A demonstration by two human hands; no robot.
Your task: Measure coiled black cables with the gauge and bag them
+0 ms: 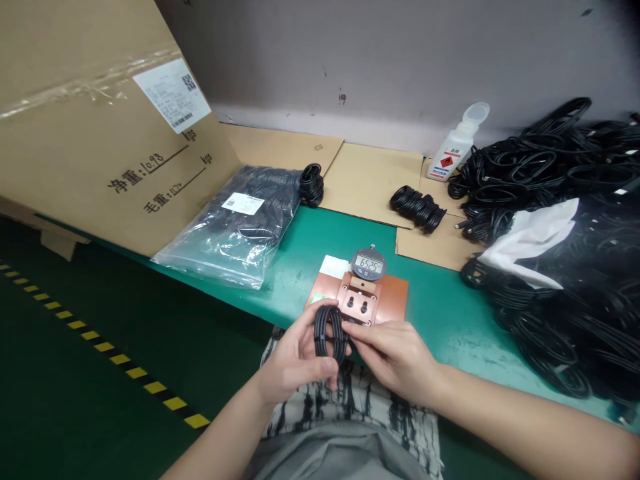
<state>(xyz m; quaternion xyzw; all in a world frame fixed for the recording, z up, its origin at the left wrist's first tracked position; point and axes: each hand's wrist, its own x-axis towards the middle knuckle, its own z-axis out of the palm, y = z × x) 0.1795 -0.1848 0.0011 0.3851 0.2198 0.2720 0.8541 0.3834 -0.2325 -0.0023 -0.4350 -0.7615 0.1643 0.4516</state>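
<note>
A coiled black cable (326,337) is wrapped by the fingers and thumb of my left hand (290,360), in front of the table edge. My right hand (400,353) pinches at the coil's right side with thumb and forefinger; what lies between those fingertips is partly hidden. Just beyond both hands sits a copper-coloured measuring fixture (357,303) with two dark screws or pins. On top of it a round digital gauge (369,265) shows digits that look like 6525.
At left lean a large cardboard box (100,133) and a clear bag of coiled cables (240,227). Coiled cables (417,208) lie on flat cardboard (377,180). A white bottle (453,152) with its cap flipped up stands near a large heap of black cables (545,167).
</note>
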